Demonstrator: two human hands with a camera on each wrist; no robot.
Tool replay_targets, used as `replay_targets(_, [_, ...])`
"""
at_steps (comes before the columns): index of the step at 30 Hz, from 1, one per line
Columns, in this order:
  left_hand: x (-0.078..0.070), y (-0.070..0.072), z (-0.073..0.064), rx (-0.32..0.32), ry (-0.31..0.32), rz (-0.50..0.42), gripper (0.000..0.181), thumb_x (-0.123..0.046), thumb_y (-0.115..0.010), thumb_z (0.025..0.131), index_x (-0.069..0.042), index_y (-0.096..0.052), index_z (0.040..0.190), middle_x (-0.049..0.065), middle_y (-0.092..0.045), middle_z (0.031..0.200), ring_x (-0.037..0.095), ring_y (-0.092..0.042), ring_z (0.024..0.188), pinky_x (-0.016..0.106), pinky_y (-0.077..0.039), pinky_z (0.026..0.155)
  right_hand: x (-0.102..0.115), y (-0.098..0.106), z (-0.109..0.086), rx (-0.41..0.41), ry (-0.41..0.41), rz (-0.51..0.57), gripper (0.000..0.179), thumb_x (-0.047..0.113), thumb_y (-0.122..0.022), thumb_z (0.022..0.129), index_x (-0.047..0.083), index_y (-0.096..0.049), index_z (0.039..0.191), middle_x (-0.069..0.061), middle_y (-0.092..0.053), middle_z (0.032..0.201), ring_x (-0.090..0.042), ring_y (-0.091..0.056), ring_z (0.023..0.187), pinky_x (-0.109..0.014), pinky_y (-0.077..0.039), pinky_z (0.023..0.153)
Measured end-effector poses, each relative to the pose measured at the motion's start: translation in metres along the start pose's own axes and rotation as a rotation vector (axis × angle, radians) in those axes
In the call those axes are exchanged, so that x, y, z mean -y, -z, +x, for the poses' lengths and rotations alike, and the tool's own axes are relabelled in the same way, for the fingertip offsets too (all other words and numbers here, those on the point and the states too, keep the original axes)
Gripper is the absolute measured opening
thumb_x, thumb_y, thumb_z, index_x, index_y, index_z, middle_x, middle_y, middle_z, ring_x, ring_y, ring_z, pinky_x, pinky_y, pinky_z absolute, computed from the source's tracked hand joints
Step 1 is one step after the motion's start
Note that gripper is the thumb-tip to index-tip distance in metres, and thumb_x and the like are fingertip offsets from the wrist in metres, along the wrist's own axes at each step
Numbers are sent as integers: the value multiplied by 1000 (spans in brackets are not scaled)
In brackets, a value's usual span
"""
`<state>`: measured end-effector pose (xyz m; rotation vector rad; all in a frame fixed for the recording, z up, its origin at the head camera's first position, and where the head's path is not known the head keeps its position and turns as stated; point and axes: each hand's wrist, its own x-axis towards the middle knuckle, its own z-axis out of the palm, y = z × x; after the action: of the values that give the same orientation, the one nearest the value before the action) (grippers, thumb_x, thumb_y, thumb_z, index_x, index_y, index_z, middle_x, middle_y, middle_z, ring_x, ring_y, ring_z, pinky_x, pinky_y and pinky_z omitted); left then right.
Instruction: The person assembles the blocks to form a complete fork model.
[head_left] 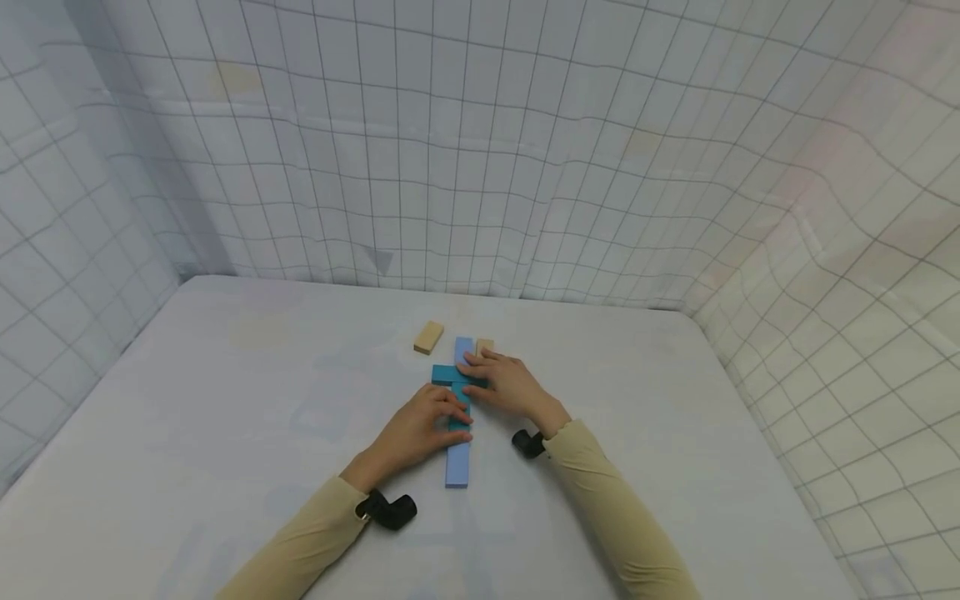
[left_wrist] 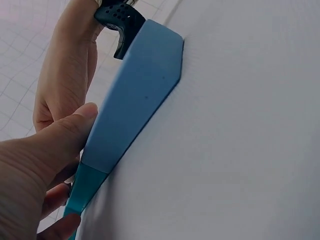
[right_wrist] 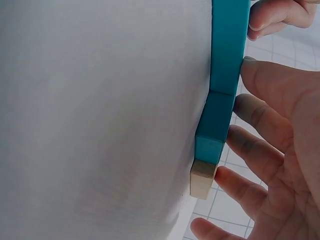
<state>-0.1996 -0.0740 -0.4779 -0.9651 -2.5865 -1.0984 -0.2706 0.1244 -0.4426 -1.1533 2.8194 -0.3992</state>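
On the white table, blocks lie in a cross shape: a light-blue block (head_left: 457, 467) nearest, a teal block (head_left: 460, 424) beyond it, a teal crosswise block (head_left: 444, 374), and a light-blue far block (head_left: 463, 345). My left hand (head_left: 415, 427) reaches over the lengthwise teal block from the left. In the left wrist view its thumb (left_wrist: 85, 112) touches the near light-blue block's edge. From the right, my right hand (head_left: 513, 387) rests with spread fingers over the crosswise block, partly hiding it. Its fingertips touch the blocks' top edges in the right wrist view.
A wooden block (head_left: 429, 337) lies at an angle left of the far light-blue block. Another wooden block (head_left: 486, 343) is just right of it, partly behind my right fingers. White gridded curtains (head_left: 465, 167) surround the table. Black wrist cameras (head_left: 393, 510) sit at both sleeves.
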Motion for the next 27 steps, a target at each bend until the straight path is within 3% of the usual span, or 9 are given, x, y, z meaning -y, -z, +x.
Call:
replay_targets(13, [-5,2,-1,-29,-55,123,20,-33,-78,79,-17,-75,91,-7,-60,101,12,-52,103,32,-46,86,0,-3,1,1,-20,-6,49,39,-56,95,16,-50,139,-1,-38,146,-29,-29,136,-55,-34,98])
replay_targets(21, [-4,2,0,-29,-63,130,18,-30,-79,79,-17,-75,91,-6,-60,100,14,-52,102,33,-46,86,-1,-3,0,-5,-1,20,49,37,-57,95,14,-51,138,-3,-38,146,-30,-29,136,-53,-33,100])
replay_targets(27, [-4,7,3,-12,-35,79,10,-21,-77,82,-16,-75,91,-7,-62,98,13,-53,99,34,-45,85,0,-1,-1,-17,12,34,49,36,-58,95,11,-51,137,-6,-39,145,-31,-30,136,-46,-30,104])
